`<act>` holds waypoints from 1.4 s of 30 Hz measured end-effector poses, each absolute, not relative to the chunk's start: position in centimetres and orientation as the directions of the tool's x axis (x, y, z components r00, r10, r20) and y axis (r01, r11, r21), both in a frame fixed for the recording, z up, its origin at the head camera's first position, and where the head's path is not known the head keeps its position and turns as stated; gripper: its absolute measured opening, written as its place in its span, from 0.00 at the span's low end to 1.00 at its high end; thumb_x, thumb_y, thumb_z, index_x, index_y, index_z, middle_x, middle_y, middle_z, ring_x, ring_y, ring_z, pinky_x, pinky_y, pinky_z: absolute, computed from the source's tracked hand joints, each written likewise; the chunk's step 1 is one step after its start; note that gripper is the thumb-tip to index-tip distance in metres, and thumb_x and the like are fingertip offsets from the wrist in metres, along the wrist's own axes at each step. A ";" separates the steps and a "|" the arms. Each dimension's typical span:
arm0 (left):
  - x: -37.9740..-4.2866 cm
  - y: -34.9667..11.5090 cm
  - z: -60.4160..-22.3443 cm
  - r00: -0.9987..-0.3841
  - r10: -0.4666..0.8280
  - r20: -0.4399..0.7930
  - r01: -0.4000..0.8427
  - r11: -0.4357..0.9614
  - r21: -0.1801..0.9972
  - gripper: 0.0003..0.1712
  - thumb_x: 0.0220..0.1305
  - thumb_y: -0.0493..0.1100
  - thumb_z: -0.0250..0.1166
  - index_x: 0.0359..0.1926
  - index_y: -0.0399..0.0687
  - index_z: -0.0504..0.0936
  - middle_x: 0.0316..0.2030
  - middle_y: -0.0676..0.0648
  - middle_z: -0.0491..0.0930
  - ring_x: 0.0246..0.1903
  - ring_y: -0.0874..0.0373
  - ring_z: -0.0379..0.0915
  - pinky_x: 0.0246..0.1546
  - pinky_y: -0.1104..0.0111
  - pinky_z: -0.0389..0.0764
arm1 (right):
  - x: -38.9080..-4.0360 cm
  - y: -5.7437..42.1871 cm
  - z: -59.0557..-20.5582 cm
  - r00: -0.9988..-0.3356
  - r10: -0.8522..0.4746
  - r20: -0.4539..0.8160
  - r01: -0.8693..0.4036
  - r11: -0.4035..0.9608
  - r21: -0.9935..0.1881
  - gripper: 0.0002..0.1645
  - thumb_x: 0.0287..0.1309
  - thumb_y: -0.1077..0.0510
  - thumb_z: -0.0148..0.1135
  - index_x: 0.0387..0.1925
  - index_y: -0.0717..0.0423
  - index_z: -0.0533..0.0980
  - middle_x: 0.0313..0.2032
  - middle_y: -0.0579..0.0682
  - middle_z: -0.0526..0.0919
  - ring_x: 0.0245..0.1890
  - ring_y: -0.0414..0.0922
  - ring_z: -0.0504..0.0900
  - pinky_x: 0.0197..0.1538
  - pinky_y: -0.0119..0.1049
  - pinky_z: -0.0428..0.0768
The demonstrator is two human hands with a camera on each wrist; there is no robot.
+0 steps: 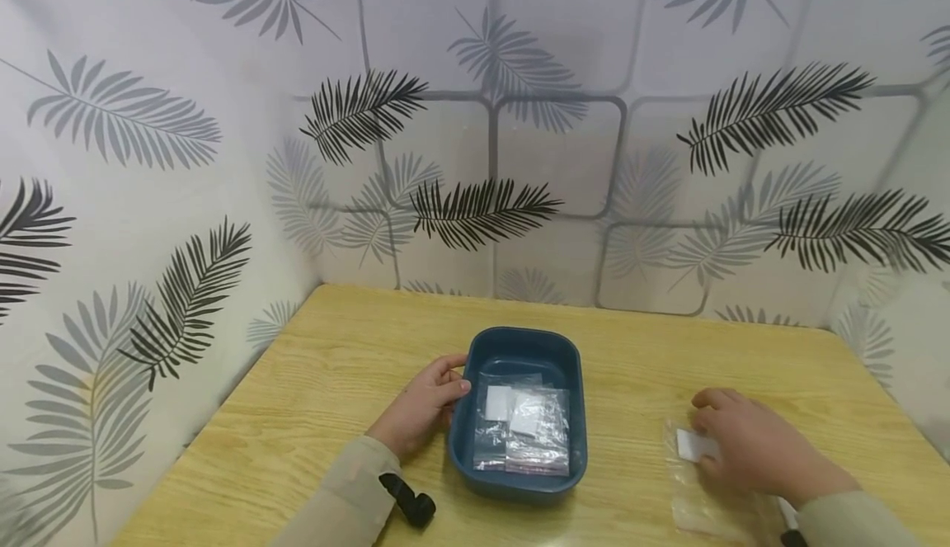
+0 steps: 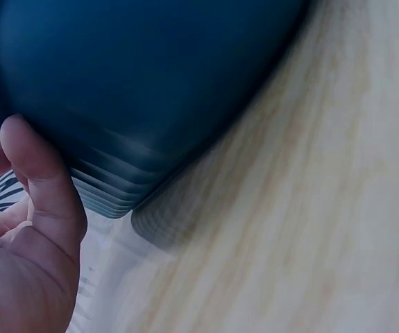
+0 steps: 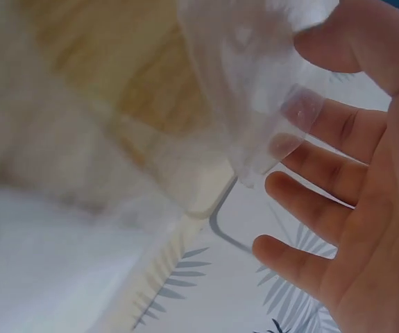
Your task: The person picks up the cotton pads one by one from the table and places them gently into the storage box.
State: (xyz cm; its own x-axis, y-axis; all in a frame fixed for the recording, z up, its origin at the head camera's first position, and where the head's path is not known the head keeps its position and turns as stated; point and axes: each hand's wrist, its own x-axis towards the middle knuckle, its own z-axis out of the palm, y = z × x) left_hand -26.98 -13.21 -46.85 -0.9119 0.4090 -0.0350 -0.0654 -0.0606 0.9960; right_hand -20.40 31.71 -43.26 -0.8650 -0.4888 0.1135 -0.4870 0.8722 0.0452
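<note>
A deep blue plastic bin (image 1: 523,489) with rounded corners stands on the table. Clear zip bags (image 1: 538,427) with white paper pieces inside lie in it, overlapping. My left hand (image 1: 426,403) holds the bin's left side, thumb near the rim. Seen from the left wrist, the thumb of the left hand (image 2: 36,222) lies against the bin's wall (image 2: 137,83). Off to the right of the bin, my right hand (image 1: 757,444) pinches a clear plastic bag (image 1: 686,481) with a white piece in it. In the right wrist view this bag (image 3: 255,69) hangs between thumb and fingers, the other fingers spread.
The wood-patterned table (image 1: 371,324) meets a wall covering (image 1: 460,159) printed with leaves at its back and left. Another white item (image 1: 788,514) is partly hidden by the right wrist. Black straps (image 1: 408,502) sit at the sleeves.
</note>
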 end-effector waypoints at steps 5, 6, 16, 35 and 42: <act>-27.0 -13.2 -46.9 -0.915 0.402 -0.033 -0.061 -0.057 0.997 0.31 0.74 0.39 0.58 0.74 0.43 0.62 0.43 0.41 0.74 0.34 0.55 0.75 0.31 0.67 0.79 | -20.5 31.2 -43.1 -0.846 -0.506 0.165 -0.508 0.861 0.037 0.13 0.39 0.50 0.74 0.31 0.42 0.80 0.51 0.56 0.80 0.52 0.61 0.78 0.50 0.60 0.78; -27.0 -13.1 -46.9 -0.915 0.402 -0.033 -0.060 -0.055 0.997 0.31 0.74 0.39 0.58 0.74 0.43 0.62 0.43 0.41 0.74 0.35 0.55 0.75 0.32 0.67 0.79 | -20.4 31.3 -43.0 -0.849 -0.503 0.162 -0.507 0.862 0.024 0.14 0.38 0.49 0.74 0.31 0.42 0.80 0.52 0.56 0.80 0.53 0.61 0.78 0.51 0.60 0.77; -26.9 -13.3 -46.8 -0.920 0.391 -0.029 -0.042 -0.025 0.999 0.31 0.74 0.40 0.59 0.74 0.43 0.63 0.42 0.42 0.74 0.35 0.55 0.74 0.32 0.66 0.78 | -19.7 32.2 -43.4 -0.882 -0.471 0.026 -0.471 0.875 -0.108 0.24 0.39 0.42 0.79 0.40 0.44 0.83 0.57 0.58 0.77 0.55 0.63 0.76 0.52 0.62 0.76; -27.2 -13.2 -46.9 -0.916 0.400 -0.028 -0.049 -0.043 0.998 0.31 0.74 0.40 0.59 0.74 0.43 0.63 0.40 0.44 0.74 0.33 0.56 0.73 0.31 0.67 0.78 | -20.7 30.2 -42.1 -0.816 -0.528 0.235 -0.556 0.828 -0.070 0.17 0.43 0.49 0.78 0.36 0.46 0.82 0.51 0.54 0.79 0.48 0.54 0.81 0.49 0.52 0.80; -27.0 -13.2 -46.8 -0.918 0.397 -0.020 -0.034 -0.028 0.999 0.31 0.74 0.40 0.59 0.74 0.42 0.63 0.40 0.44 0.74 0.32 0.56 0.72 0.30 0.67 0.76 | -20.6 28.0 -39.3 -0.802 -0.546 0.244 -0.580 0.809 -0.098 0.16 0.47 0.49 0.78 0.37 0.45 0.81 0.54 0.54 0.78 0.50 0.55 0.80 0.50 0.53 0.80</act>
State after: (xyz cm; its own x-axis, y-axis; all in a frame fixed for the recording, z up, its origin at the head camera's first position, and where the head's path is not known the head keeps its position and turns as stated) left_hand -27.02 -13.20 -46.84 -0.9177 0.3967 -0.0199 -0.0337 -0.0278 0.9990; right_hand -20.61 27.97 -39.32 -0.8019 -0.5456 0.2435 -0.5800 0.8087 -0.0981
